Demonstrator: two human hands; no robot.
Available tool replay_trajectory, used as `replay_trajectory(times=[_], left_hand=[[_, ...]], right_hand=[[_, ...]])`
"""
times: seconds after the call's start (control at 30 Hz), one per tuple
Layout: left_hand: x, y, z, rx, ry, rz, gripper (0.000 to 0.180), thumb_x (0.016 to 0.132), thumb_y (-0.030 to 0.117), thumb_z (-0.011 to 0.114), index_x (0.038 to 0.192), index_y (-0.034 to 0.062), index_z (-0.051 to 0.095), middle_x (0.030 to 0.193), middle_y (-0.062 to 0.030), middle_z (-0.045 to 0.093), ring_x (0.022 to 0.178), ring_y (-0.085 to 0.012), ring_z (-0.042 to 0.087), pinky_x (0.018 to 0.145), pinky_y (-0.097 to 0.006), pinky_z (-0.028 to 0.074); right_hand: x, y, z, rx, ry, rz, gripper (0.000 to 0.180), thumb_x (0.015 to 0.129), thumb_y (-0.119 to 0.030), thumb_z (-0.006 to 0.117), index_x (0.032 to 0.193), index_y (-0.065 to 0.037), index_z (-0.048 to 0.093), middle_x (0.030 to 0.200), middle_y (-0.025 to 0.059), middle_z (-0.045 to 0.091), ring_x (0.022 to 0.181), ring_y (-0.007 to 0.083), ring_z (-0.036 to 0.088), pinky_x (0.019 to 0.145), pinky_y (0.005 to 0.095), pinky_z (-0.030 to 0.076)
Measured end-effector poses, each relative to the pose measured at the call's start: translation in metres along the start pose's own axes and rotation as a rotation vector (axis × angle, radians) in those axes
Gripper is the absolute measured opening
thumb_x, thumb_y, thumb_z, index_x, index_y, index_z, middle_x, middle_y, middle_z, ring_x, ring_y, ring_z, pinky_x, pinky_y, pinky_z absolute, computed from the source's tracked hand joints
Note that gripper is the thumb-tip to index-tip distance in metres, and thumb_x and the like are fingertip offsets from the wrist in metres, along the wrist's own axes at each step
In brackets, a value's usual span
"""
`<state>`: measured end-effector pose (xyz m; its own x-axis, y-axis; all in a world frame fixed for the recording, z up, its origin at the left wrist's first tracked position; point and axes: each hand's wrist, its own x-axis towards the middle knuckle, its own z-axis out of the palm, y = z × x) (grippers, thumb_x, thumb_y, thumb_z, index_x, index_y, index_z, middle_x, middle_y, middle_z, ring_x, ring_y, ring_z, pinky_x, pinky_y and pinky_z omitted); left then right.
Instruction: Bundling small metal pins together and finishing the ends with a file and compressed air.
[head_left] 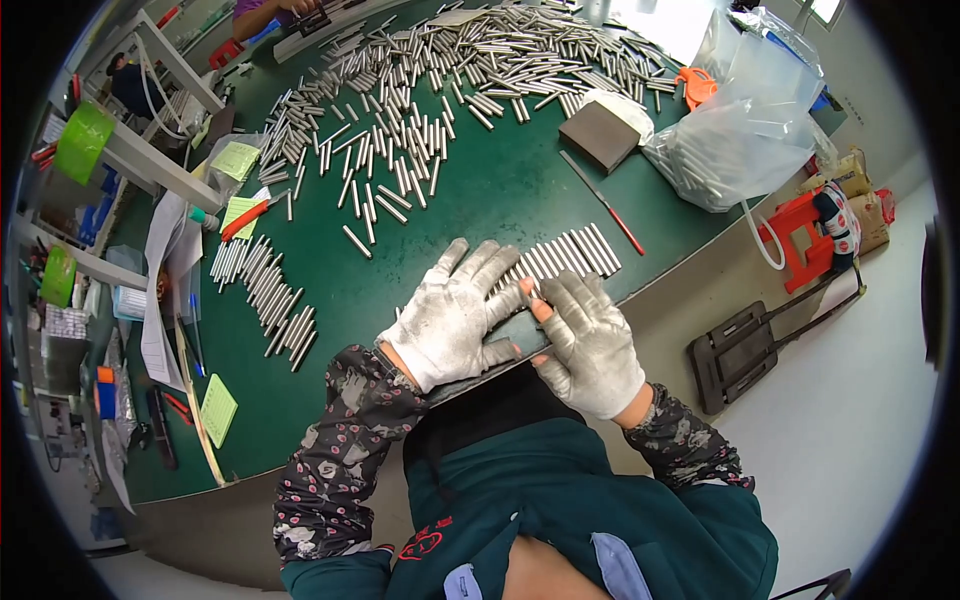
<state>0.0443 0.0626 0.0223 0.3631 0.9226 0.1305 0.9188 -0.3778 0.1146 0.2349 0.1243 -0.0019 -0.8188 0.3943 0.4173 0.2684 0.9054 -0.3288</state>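
A neat row of short steel pins (580, 254) lies side by side near the table's front edge. My left hand (448, 315), in a whitish glove with bare fingertips, rests flat over the left part of the row, fingers stretched out. Across from it, my right hand (595, 350) wears a greyed glove and lies with extended fingers over the near ends of the pins. The index fingertips of both hands almost meet above the row. Between the hands shows a dark grey flat piece (522, 332) at the edge. Pins beneath my palms are hidden.
A big heap of loose pins (500, 50) spreads across the far side of the green table (480, 185). More pins (270, 290) lie in staggered rows at left. A brown block (600, 137), a red-handled file (605, 203) and plastic bags (725, 150) are at right.
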Motion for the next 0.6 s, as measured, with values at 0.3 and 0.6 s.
replay_trajectory(times=[0.3, 0.6], left_hand=[[0.0, -0.001, 0.003, -0.055, 0.056, -0.017, 0.068, 0.075, 0.049, 0.051, 0.116, -0.0047, 0.042, 0.12, -0.019, 0.043, 0.114, -0.0336, 0.04, 0.099, -0.047, 0.027], [-0.02, -0.025, 0.015, -0.356, 0.521, -0.202, 0.064, 0.084, 0.045, 0.045, 0.128, 0.0008, 0.03, 0.123, -0.0193, 0.043, 0.112, -0.0322, 0.045, 0.097, -0.039, 0.032]], right_hand=[[-0.001, 0.0, -0.001, -0.001, -0.006, 0.009, 0.053, 0.059, -0.023, 0.066, 0.106, -0.001, 0.052, 0.115, 0.0143, 0.048, 0.113, 0.0309, 0.041, 0.097, 0.046, 0.031], [0.003, -0.001, -0.01, -0.003, -0.055, -0.01, 0.051, 0.061, -0.022, 0.065, 0.106, 0.0, 0.052, 0.114, 0.0156, 0.048, 0.112, 0.0322, 0.042, 0.096, 0.0442, 0.032]])
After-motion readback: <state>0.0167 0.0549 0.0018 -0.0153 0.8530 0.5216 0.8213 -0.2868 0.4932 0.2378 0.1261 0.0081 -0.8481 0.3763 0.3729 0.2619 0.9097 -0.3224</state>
